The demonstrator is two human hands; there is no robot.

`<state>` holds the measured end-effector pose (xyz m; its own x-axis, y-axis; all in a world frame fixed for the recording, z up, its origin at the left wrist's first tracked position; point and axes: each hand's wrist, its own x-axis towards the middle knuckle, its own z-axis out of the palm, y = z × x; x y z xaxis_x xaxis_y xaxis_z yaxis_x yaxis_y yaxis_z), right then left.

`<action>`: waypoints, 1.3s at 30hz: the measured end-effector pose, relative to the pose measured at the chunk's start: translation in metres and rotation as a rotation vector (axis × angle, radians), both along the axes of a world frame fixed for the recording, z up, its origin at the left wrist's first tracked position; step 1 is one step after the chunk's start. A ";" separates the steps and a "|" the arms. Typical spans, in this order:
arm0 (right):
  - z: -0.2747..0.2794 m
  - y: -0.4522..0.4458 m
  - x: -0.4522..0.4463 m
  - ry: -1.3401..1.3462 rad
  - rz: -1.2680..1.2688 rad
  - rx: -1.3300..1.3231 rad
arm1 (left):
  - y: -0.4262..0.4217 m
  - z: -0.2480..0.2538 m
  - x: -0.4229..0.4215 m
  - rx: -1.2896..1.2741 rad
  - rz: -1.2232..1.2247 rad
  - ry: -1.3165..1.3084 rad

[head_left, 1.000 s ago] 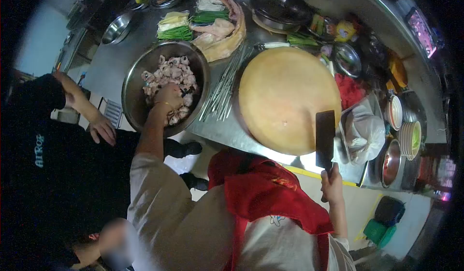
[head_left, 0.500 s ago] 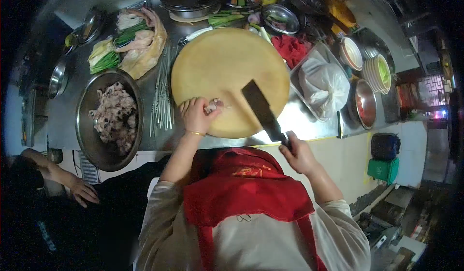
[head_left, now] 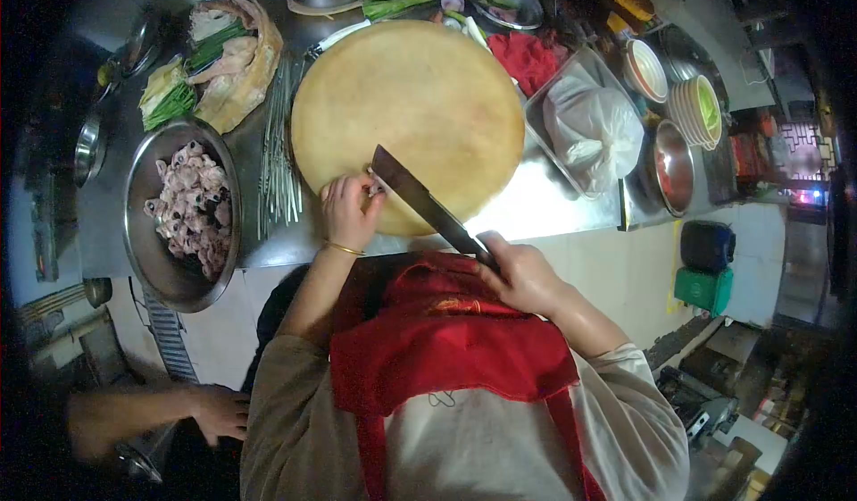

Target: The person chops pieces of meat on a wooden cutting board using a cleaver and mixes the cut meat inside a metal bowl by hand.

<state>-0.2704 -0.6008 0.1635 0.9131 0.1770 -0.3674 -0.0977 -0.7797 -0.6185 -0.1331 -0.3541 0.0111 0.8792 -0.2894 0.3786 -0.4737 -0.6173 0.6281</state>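
My right hand [head_left: 518, 273] is wrapped round the handle of a dark-bladed cleaver [head_left: 421, 198]. The blade slants up and left across the round wooden chopping board [head_left: 411, 99], its tip close to my left fingers. At the board's lower left edge, my left hand [head_left: 349, 213] pinches a small pinkish piece of meat [head_left: 374, 185], mostly hidden by the fingers and blade. Whether the blade touches the meat I cannot tell. To the left, a steel bowl [head_left: 138, 242] holds a heap of pale pink meat pieces [head_left: 190, 199] with dark spots.
Metal skewers [head_left: 279, 162] lie between bowl and board. Greens and pale meat [head_left: 228, 72] sit at the back left. On the right are a tray with a white plastic bag [head_left: 594, 130], a steel bowl [head_left: 661, 175] and stacked bowls [head_left: 694, 121]. Another person's hand [head_left: 220, 414] is at lower left.
The cleaver has swung left from the board's right side to beside my left hand. The other person's hand has shifted right and down. The whole view has moved slightly.
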 end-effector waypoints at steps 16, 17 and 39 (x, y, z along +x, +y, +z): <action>-0.008 0.017 0.027 0.001 0.105 -0.107 | 0.002 0.002 0.002 0.067 -0.014 -0.173; -0.009 0.019 0.030 -0.028 0.116 -0.116 | 0.002 0.002 0.003 0.081 -0.015 -0.158; 0.035 -0.072 -0.020 0.268 0.022 0.022 | -0.003 0.023 0.001 0.127 0.035 -0.063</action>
